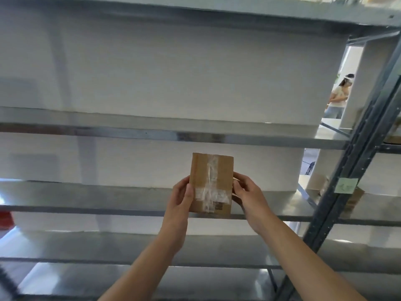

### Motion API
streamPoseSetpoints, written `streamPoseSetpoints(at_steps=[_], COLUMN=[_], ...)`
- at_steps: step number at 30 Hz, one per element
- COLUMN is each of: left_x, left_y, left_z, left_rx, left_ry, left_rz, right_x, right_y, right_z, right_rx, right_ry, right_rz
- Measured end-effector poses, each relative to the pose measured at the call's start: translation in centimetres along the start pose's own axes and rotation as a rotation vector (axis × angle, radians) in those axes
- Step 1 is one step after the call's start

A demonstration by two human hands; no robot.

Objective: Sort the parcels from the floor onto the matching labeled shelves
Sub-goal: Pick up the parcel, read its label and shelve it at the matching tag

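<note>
Parcel (211, 184) between both gripping hands

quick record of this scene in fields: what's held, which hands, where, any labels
held item: small brown cardboard parcel, clear tape and barcode sticker, upright
left hand: grips the parcel's left edge
right hand: grips its right edge
position: at the front edge of a grey metal shelf; whether it rests there, cannot tell
label: pale green paper note on the dark metal upright at right, text unreadable
background: another person, far right
</note>
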State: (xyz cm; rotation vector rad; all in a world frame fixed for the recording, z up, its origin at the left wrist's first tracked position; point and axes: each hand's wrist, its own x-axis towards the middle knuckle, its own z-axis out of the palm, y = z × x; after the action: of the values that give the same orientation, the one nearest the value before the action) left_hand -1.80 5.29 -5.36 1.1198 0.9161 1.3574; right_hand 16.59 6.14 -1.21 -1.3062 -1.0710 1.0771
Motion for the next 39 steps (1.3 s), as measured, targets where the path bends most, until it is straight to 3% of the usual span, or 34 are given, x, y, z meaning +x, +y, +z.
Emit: streamPoseSetpoints(at_steps=[9, 24, 33, 39], left_x=[1.5, 3.9, 3.8, 3.9], left_y=[1.6, 4.3, 4.4, 4.6], left_z=[-1.3, -2.0, -0.9, -0.4], left_rx=[0.015, 0.317, 0.214, 0.155], left_ry=[0.0, 0.169, 0.132, 0.082], left_rz=[0.041, 0.346, 0.227, 0.254], right_x=[1.3, 2.2, 2.7, 2.4], right_y=[-1.0, -1.8, -3.0, -3.5], right_z=[1.3, 3.8, 4.0, 3.6], right_rx=[0.064, 0.128, 0.012, -0.043], right_ry=[-0.19, -0.072, -0.035, 0.015], right_rz=[0.098, -0.087, -0.181, -0.219])
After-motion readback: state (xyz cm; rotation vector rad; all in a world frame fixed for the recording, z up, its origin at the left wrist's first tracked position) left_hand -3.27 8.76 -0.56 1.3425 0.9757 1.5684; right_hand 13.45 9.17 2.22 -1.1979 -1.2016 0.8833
